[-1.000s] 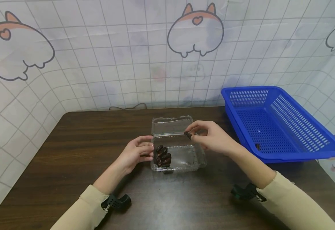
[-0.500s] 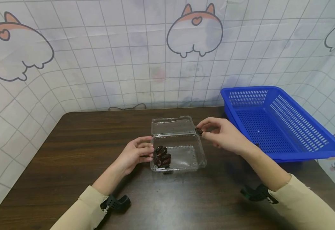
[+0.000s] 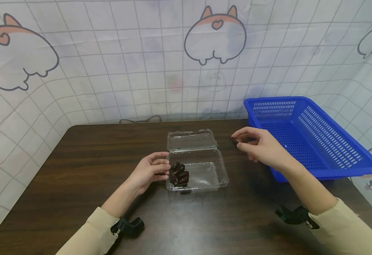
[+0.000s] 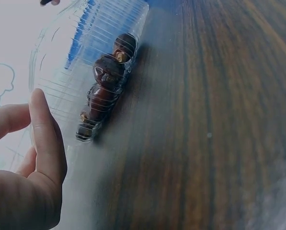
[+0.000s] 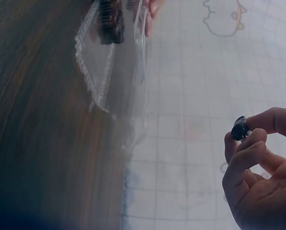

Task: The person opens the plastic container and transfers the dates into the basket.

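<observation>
My left hand (image 3: 147, 171) rests its extended fingers against the left wall of a clear plastic clamshell box (image 3: 205, 177), whose lid (image 3: 192, 140) is flipped back. Several dark brown, glossy dates (image 3: 180, 173) lie bunched at the left end of the box; through its ribbed wall the dates (image 4: 107, 72) also show in the left wrist view. Up in the air to the right of the box, my right hand (image 3: 262, 147) pinches one date (image 3: 234, 141) between thumb and fingertips. The right wrist view shows that date (image 5: 239, 128) dark at the fingertips.
A blue perforated plastic basket (image 3: 316, 141) stands at the right side of the dark wooden table (image 3: 109, 141), partly behind my right hand and forearm. A tile-patterned cloth (image 3: 141, 53) forms the backdrop, with a thin cable (image 3: 144, 120) lying along the table's back edge.
My right hand, holding the date, has moved right from over the box to the gap between box and basket. My left hand stays at the box's left wall.
</observation>
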The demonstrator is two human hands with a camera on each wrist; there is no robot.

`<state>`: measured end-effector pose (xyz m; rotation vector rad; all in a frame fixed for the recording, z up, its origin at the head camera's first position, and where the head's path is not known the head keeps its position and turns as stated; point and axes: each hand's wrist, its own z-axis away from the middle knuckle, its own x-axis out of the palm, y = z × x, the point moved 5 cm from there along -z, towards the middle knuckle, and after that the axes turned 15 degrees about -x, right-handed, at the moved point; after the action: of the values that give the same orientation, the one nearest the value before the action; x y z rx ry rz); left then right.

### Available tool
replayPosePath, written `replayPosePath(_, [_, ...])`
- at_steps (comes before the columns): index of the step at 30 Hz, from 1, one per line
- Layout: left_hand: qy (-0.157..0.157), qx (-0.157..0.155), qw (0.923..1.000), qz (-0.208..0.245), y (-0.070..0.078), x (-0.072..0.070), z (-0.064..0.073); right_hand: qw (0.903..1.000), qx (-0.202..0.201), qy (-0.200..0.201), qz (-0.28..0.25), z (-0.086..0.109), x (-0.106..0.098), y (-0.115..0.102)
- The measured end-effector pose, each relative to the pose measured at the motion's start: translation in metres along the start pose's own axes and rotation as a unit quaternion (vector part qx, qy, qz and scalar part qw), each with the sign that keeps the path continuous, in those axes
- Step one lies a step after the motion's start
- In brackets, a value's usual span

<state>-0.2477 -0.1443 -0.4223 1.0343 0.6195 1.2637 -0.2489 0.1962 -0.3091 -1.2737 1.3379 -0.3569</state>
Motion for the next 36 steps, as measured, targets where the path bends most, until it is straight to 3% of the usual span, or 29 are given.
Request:
replayPosePath(17, [-0.001,0.005,1.0,-0.002,0.0,-0.001,0.001,0.9993,0.005,0.032,0.02,0.017,-0.031,0.006])
replayPosePath(36, [0.0,0.004,1.0,0.002,-0.001,0.0,0.0,0.9934,0.017,0.08,0.08,0.045,-0.062,0.022])
